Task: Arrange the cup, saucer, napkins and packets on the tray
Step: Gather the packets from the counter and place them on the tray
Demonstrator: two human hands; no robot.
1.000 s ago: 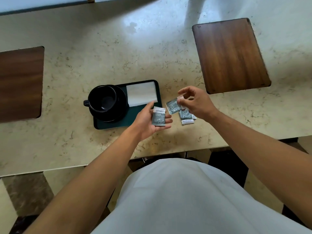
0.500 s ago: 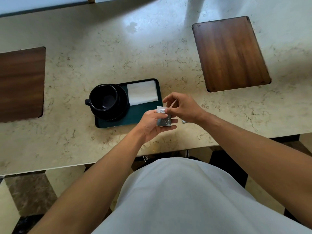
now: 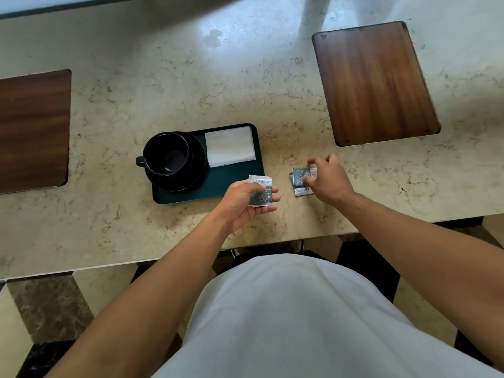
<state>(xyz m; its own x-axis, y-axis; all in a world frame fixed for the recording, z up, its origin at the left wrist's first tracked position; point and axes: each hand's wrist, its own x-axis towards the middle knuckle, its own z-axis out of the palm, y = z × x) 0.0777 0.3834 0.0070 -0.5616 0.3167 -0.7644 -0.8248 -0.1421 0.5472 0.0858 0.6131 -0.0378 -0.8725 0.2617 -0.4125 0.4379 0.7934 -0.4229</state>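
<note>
2 hands at work: the left hand (image 3: 246,199) grips a small stack of packets (image 3: 261,191), thumb on top and fingers curled underneath; the right hand (image 3: 326,180) pinches at the loose packets on the counter (image 3: 301,180).
Left grip: clamped on its packets, held in the air just off the tray's near right corner.
Right grip: thumb and fingertips closing on the top packet of the pile; at least 2 lie there, 1 part-hidden under the hand, and I cannot tell the exact count.
Tray (image 3: 234,186): just left of and beyond the left grip, dark green, with a bare strip along its near edge.
Cup (image 3: 167,154): well left of the left grip, upright on the saucer (image 3: 195,174), handle pointing away from the hands.
Napkins (image 3: 230,145): folded white, beyond the left grip in the tray's far right corner, just beside the saucer.
Step in hand, as I judge it: gathering the last packets into 1 stack before setting them on the tray.
Doing it well: lift each packet by its edge so the 1 below does not skid, square it onto the left stack with the print facing alike, then lay the stack flat on the bare strip nearer than the napkins, clear of the saucer rim.
Risk: thin slippery sachets may fan out if the left thumb eases.
Around: wooden board (image 3: 373,83) far beyond the right grip on the marble counter (image 3: 191,77).
</note>
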